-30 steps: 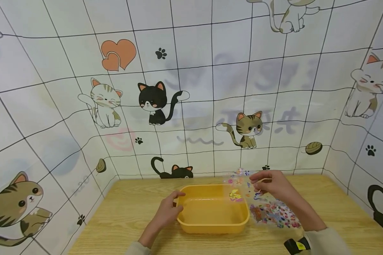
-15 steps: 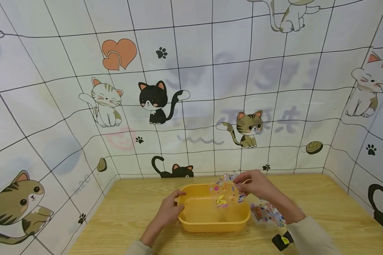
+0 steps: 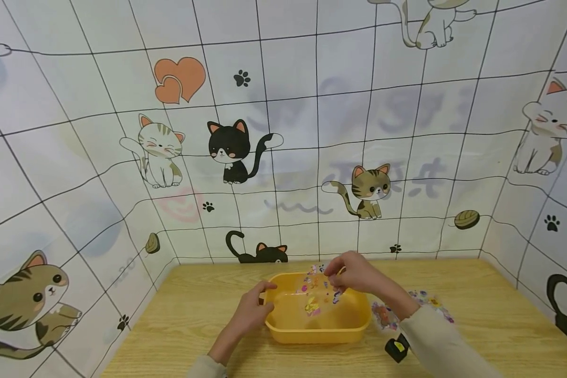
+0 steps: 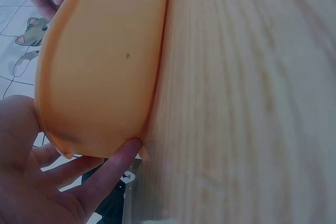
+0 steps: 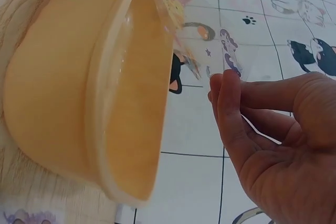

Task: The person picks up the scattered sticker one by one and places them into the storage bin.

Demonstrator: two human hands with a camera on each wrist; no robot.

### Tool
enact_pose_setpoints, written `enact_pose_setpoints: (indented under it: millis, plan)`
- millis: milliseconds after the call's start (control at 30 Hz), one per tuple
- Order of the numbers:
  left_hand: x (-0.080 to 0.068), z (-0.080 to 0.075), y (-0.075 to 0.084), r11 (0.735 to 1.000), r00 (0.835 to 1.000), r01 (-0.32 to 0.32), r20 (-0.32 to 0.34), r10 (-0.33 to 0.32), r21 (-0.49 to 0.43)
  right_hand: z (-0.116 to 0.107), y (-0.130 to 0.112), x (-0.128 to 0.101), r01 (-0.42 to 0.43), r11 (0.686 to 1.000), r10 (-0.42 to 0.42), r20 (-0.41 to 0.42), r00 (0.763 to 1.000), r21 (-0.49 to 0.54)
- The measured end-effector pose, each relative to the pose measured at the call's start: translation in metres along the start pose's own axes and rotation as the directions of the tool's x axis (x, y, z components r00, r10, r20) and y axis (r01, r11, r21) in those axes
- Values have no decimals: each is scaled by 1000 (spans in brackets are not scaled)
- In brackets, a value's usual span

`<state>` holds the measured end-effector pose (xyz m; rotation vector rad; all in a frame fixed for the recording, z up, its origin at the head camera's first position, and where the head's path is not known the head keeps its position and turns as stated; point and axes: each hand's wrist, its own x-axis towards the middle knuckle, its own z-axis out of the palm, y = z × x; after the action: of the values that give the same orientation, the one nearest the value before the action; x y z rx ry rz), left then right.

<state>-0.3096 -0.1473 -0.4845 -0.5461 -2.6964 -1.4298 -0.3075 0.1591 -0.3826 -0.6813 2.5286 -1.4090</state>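
A yellow plastic tub (image 3: 349, 328) stands on the wooden table (image 3: 477, 315). My left hand (image 3: 255, 307) grips the tub's left rim, thumb over the edge; in the left wrist view its fingers (image 4: 105, 174) lie against the tub's outer wall (image 4: 100, 66). My right hand (image 3: 352, 273) is over the tub and pinches a clear sticker sheet (image 3: 317, 294) that hangs down into it. The right wrist view shows the fingertips (image 5: 226, 85) holding the sheet (image 5: 231, 56) next to the tub (image 5: 79, 108).
More sticker sheets (image 3: 425, 302) lie on the table right of the tub, partly behind my right sleeve (image 3: 434, 341). A cat-patterned cloth backdrop (image 3: 283, 131) closes in the table on three sides.
My right hand has carried the sticker sheet leftward from beside the tub to above its inside. The left hand has stayed on the rim.
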Motion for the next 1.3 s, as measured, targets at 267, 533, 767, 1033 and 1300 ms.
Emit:
enact_pose_setpoints:
  millis: [267, 533, 767, 1033, 1300]
  plan:
    - [1, 1, -1, 1000, 1000, 8, -8, -7, 17, 14, -7, 14, -6, 999, 7, 30, 1000, -46]
    - [2, 1, -1, 1000, 1000, 3, -3, -3, 10, 26, -8, 23, -10, 994, 15, 43, 999, -111]
    - [1, 0, -1, 1000, 1000, -12, 1, 12, -13, 31, -13, 27, -54, 987, 61, 40, 997, -153]
    - [1, 0, -1, 1000, 1000, 3, 8, -3, -30, 34, -14, 32, -158, 970, 160, -6, 987, -186]
    - [1, 0, -1, 999, 1000, 5, 5, -5, -36, 33, -12, 36, -229, 929, 231, -27, 972, -291]
